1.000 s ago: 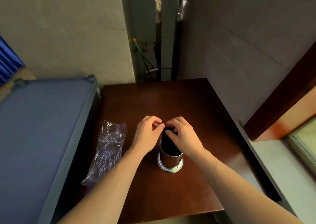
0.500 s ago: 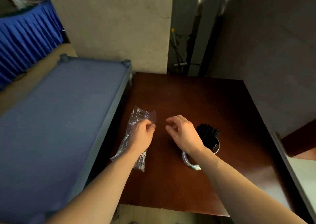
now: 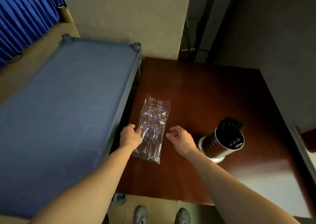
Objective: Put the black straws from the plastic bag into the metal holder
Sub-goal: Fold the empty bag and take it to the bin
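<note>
A clear plastic bag [image 3: 153, 129] lies flat and crumpled on the brown table [image 3: 213, 94], and no straws show inside it. My left hand [image 3: 130, 135] rests at the bag's left edge, fingers touching the film. My right hand [image 3: 182, 139] hovers just right of the bag with curled fingers, holding nothing. A metal holder [image 3: 220, 146] stands upright to the right of that hand, with a bundle of black straws [image 3: 230, 125] sticking out of its top.
A blue-grey cot [image 3: 68, 107] butts against the table's left side. Walls stand close behind and to the right of the table. A blue curtain [image 3: 25, 15] hangs at the far left. My shoes [image 3: 142, 213] show below the table's near edge.
Both hands left the holder, where the straws now stand, and moved left to the bag. The left hand shifted to the bag's left edge. The camera turned left.
</note>
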{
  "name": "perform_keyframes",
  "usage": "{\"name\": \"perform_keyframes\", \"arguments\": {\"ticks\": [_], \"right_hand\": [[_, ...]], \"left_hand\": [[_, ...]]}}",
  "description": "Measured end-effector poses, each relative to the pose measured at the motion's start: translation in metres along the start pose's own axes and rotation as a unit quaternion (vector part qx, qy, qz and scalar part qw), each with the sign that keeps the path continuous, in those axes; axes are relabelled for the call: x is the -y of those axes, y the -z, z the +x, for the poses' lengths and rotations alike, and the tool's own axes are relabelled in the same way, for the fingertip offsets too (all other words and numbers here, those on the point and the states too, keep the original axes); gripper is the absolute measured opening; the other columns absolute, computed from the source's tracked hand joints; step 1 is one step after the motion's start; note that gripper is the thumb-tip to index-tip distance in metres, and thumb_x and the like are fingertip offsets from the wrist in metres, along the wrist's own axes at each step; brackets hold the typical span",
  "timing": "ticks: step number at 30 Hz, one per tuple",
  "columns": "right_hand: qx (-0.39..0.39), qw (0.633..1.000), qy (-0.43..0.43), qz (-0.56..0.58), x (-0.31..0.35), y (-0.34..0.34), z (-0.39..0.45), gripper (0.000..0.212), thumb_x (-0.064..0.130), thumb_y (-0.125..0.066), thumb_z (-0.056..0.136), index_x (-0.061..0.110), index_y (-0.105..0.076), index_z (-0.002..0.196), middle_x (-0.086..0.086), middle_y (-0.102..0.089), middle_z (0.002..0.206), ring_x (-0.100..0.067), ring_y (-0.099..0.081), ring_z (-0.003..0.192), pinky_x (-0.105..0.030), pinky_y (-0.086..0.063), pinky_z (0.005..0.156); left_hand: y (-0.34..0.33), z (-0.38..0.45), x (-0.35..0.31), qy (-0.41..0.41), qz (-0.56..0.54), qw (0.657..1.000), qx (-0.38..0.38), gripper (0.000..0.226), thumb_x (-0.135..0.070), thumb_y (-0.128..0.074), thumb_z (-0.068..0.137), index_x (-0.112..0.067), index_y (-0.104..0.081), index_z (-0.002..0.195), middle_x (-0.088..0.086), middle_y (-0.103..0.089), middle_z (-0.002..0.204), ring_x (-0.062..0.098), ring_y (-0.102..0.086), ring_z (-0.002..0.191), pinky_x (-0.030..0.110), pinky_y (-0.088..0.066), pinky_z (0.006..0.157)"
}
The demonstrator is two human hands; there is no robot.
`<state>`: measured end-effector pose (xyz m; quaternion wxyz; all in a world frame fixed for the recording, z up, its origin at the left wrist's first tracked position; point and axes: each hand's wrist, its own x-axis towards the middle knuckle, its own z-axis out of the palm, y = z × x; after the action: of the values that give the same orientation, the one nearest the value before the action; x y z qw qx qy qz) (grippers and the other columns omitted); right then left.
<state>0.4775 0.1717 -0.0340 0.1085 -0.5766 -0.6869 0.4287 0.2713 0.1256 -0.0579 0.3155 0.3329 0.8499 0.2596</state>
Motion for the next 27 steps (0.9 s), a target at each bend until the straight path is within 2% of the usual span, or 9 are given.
{"name": "perform_keyframes", "arguments": {"ticks": [2, 5, 7, 10, 13, 16, 19, 24, 27], "right_hand": [[-0.004, 0.999, -0.024, 0.021, -0.007, -0.011, 0.002, 0.041, 0.041, -0.061, 0.096, 0.017, -0.058, 0.13, 0.006, -0.065, 0.109, -0.011, -0.059, 0.097, -0.022, -0.043, 0.071], [-0.004, 0.996, -0.06, 0.061, -0.015, -0.026, 0.007, 0.045, 0.04, -0.062, 0.096, 0.017, -0.055, 0.134, 0.008, -0.063, 0.11, -0.012, -0.061, 0.101, -0.026, -0.048, 0.08], [0.003, 0.989, -0.094, 0.11, -0.019, -0.037, 0.014, 0.047, 0.037, -0.063, 0.096, 0.015, -0.052, 0.136, 0.002, -0.065, 0.12, -0.018, -0.062, 0.109, -0.037, -0.054, 0.091], [0.012, 0.978, -0.131, 0.164, -0.021, -0.049, 0.023, 0.049, 0.028, -0.064, 0.096, 0.011, -0.05, 0.14, -0.007, -0.065, 0.127, -0.026, -0.062, 0.117, -0.049, -0.051, 0.101], [0.01, 0.964, -0.165, 0.21, -0.023, -0.059, 0.03, 0.039, 0.024, -0.064, 0.097, 0.009, -0.057, 0.132, -0.008, -0.069, 0.116, -0.022, -0.068, 0.101, -0.044, -0.056, 0.093], [-0.005, 0.947, -0.196, 0.254, -0.025, -0.068, 0.032, 0.03, 0.021, -0.064, 0.097, 0.009, -0.06, 0.123, -0.01, -0.071, 0.099, -0.02, -0.066, 0.083, -0.037, -0.056, 0.078], [-0.017, 0.941, -0.21, 0.266, -0.032, -0.072, 0.032, 0.025, 0.021, -0.068, 0.095, 0.007, -0.063, 0.116, -0.013, -0.074, 0.1, -0.02, -0.067, 0.083, -0.04, -0.057, 0.081], [-0.037, 0.935, -0.206, 0.285, -0.037, -0.069, 0.028, 0.017, 0.015, -0.075, 0.088, 0.005, -0.066, 0.098, -0.019, -0.075, 0.096, -0.027, -0.069, 0.081, -0.041, -0.056, 0.073], [-0.056, 0.935, -0.193, 0.291, -0.037, -0.064, 0.028, 0.015, 0.013, -0.076, 0.087, 0.006, -0.065, 0.094, -0.014, -0.077, 0.089, -0.021, -0.07, 0.073, -0.036, -0.056, 0.062]], "left_hand": [[-0.002, 0.006, 0.005, 0.014, 0.003, 1.0, 0.025, 0.05, -0.026, -0.053, 0.103, -0.005, -0.045, 0.148, 0.016, -0.052, 0.149, 0.033, -0.052, 0.134, 0.041, -0.044, 0.108], [-0.007, 0.016, 0.01, 0.041, -0.012, 0.998, 0.051, 0.051, -0.026, -0.053, 0.104, -0.005, -0.044, 0.149, 0.017, -0.053, 0.148, 0.033, -0.052, 0.134, 0.041, -0.044, 0.109], [-0.009, 0.023, 0.012, 0.053, -0.024, 0.997, 0.055, 0.042, -0.026, -0.054, 0.104, -0.005, -0.055, 0.14, 0.017, -0.06, 0.139, 0.033, -0.06, 0.123, 0.041, -0.049, 0.101], [-0.013, 0.03, 0.012, 0.073, -0.078, 0.993, 0.052, 0.024, -0.023, -0.06, 0.101, -0.006, -0.07, 0.114, 0.015, -0.073, 0.109, 0.029, -0.069, 0.095, 0.042, -0.056, 0.086], [-0.015, 0.032, 0.015, 0.101, -0.137, 0.984, 0.058, 0.022, -0.022, -0.068, 0.096, -0.006, -0.073, 0.11, 0.012, -0.075, 0.106, 0.028, -0.07, 0.102, 0.036, -0.054, 0.086], [-0.017, 0.03, 0.014, 0.113, -0.172, 0.976, 0.069, 0.021, -0.029, -0.072, 0.093, -0.009, -0.074, 0.101, 0.01, -0.076, 0.1, 0.026, -0.071, 0.097, 0.029, -0.05, 0.075], [-0.018, 0.029, 0.013, 0.123, -0.203, 0.968, 0.079, 0.023, -0.037, -0.073, 0.09, -0.016, -0.068, 0.083, 0.007, -0.072, 0.092, 0.023, -0.067, 0.089, 0.031, -0.05, 0.078], [-0.022, 0.025, 0.01, 0.121, -0.207, 0.965, 0.108, 0.012, -0.02, -0.076, 0.089, -0.01, -0.071, 0.087, 0.005, -0.071, 0.09, 0.019, -0.063, 0.087, 0.029, -0.045, 0.079], [-0.023, 0.02, 0.007, 0.116, -0.215, 0.963, 0.116, 0.01, -0.016, -0.074, 0.091, -0.008, -0.071, 0.095, 0.007, -0.071, 0.092, 0.016, -0.062, 0.082, 0.031, -0.048, 0.08]]}}
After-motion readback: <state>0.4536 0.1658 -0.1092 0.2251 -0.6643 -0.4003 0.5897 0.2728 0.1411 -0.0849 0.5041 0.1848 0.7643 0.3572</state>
